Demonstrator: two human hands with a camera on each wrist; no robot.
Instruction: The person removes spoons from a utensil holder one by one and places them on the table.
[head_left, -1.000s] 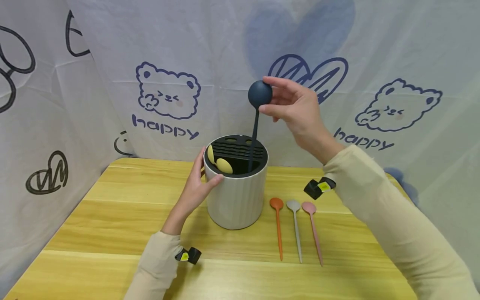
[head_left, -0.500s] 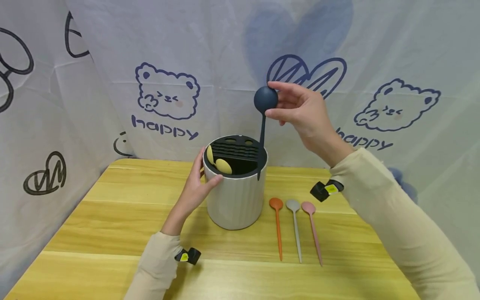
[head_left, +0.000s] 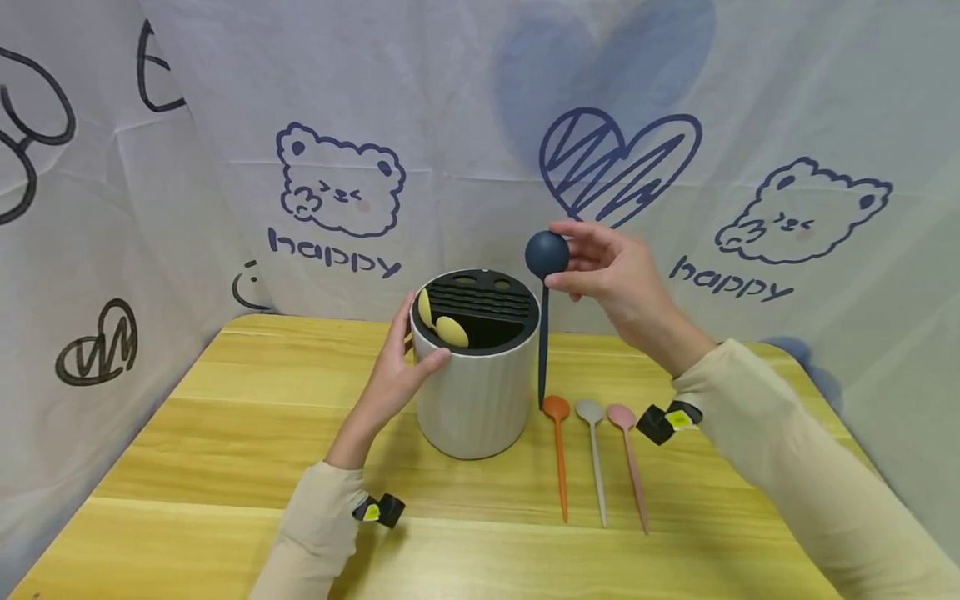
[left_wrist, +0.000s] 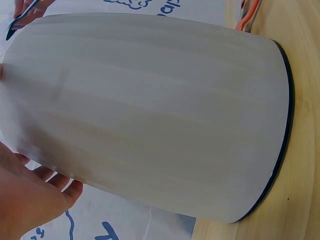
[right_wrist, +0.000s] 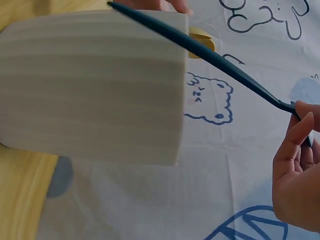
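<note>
A dark blue spoon [head_left: 547, 254] hangs handle-down just right of a ribbed white utensil holder [head_left: 476, 404], outside its rim. My right hand [head_left: 618, 279] pinches it by the round head between thumb and fingers. In the right wrist view the spoon's thin handle [right_wrist: 200, 50] slants across in front of the holder. My left hand [head_left: 393, 371] grips the holder's left side, thumb near the front rim and fingers round the back. Two yellow spoon heads [head_left: 452, 332] stick out of the holder's black slotted top [head_left: 495, 333]; their handles are hidden inside.
Right of the holder, an orange spoon [head_left: 561, 458], a grey spoon [head_left: 596, 458] and a pink spoon [head_left: 632, 458] lie side by side on the wooden table [head_left: 225, 433], heads away from me. A printed white curtain [head_left: 465, 83] hangs behind the table.
The dark blue spoon has come out of the holder's front opening, moving right and then down beside it in my right hand. My left hand keeps its place on the holder.
</note>
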